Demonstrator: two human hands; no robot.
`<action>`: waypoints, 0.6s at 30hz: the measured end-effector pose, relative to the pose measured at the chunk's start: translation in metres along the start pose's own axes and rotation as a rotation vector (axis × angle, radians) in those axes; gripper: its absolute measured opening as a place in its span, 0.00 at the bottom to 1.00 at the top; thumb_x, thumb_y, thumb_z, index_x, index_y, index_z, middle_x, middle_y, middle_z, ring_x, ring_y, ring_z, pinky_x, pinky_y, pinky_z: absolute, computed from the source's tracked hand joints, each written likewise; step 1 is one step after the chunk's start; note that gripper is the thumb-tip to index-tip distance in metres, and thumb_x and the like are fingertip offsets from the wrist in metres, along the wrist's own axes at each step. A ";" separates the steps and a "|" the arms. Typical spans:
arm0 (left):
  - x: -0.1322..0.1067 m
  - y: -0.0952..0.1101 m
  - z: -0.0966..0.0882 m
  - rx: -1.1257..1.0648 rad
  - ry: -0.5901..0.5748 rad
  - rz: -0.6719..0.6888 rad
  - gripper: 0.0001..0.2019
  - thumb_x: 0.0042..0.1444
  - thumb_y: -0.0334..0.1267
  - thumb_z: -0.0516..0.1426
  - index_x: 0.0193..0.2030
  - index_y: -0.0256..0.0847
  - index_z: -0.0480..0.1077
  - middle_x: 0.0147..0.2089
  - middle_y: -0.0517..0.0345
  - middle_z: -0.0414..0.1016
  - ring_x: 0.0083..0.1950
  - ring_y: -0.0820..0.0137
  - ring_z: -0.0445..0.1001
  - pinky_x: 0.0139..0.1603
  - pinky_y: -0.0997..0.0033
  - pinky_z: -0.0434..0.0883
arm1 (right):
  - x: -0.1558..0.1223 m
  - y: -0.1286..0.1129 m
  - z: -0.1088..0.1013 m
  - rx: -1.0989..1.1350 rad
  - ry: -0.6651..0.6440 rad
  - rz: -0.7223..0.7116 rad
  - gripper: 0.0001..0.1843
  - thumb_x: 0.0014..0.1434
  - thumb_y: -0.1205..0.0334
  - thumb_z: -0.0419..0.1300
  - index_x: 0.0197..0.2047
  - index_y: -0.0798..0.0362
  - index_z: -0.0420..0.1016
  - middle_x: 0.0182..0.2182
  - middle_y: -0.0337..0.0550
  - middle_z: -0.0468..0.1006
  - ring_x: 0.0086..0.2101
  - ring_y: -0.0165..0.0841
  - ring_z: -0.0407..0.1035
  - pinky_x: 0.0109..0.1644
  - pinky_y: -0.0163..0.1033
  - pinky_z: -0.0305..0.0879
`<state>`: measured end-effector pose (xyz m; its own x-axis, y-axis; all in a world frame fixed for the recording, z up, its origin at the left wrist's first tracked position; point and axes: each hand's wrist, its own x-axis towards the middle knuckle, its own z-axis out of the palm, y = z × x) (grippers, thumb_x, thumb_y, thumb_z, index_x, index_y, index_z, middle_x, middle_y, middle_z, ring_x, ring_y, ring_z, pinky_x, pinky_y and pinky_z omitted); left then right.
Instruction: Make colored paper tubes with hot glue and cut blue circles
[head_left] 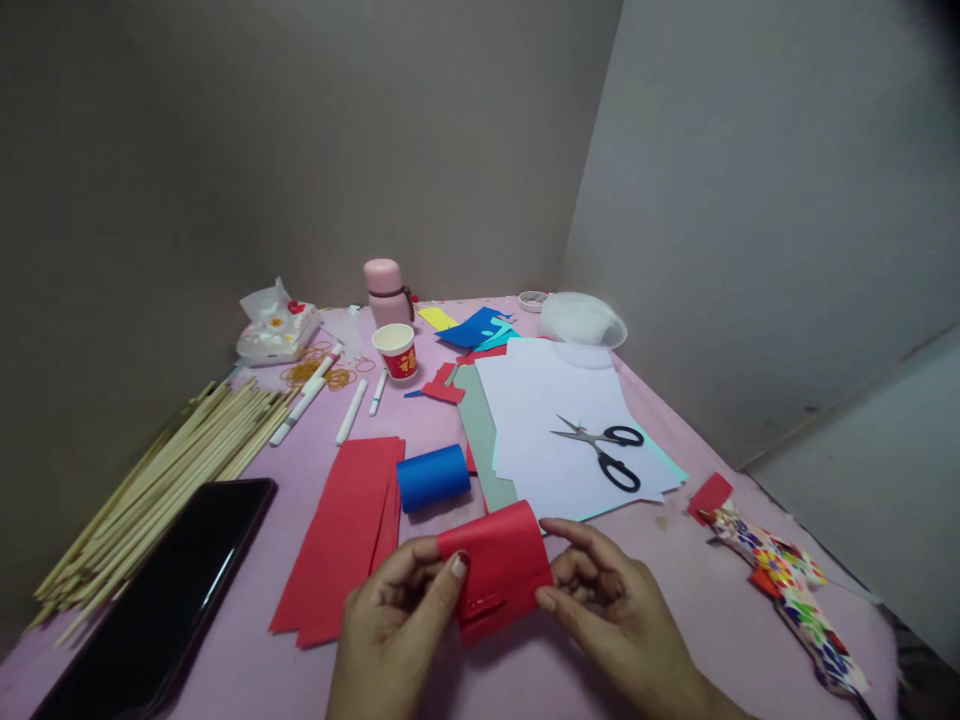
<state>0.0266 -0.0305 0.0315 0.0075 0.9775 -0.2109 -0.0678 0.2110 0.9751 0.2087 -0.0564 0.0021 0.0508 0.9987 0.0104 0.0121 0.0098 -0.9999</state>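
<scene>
near edge of the bench [675, 570], centre: red sheet [499, 560] curled into a tube. left hand [397, 625] thumb presses the overlap, where i see glue shine. right hand [619, 610] fingers pinch the other end. both clamped on it. seam looks closed but not released. blue roll [433, 477] lies finished just beyond. red strips [341, 535] stacked left, uncurled.

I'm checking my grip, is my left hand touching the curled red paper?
Touching. The head view shows the left hand with its thumb lying on the front of the curled red paper, and the right hand pinching its other edge.
</scene>
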 end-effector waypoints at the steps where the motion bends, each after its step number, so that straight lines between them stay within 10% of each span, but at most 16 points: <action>1: 0.000 0.000 0.000 0.004 0.004 0.004 0.10 0.42 0.43 0.65 0.30 0.41 0.76 0.24 0.60 0.79 0.26 0.71 0.75 0.25 0.81 0.71 | 0.000 0.000 0.000 -0.002 0.004 0.009 0.21 0.50 0.66 0.64 0.48 0.50 0.71 0.23 0.34 0.75 0.26 0.30 0.70 0.30 0.34 0.64; 18: -0.004 0.006 0.005 0.004 0.006 0.013 0.06 0.43 0.40 0.65 0.27 0.41 0.76 0.24 0.61 0.79 0.28 0.71 0.75 0.27 0.82 0.70 | -0.002 0.006 -0.004 -0.073 -0.037 0.034 0.14 0.54 0.61 0.63 0.44 0.53 0.73 0.24 0.38 0.75 0.25 0.30 0.69 0.29 0.33 0.65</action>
<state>0.0315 -0.0330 0.0383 0.0010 0.9800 -0.1989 -0.0642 0.1985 0.9780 0.2126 -0.0587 -0.0036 0.0152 0.9996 -0.0254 0.0834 -0.0266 -0.9962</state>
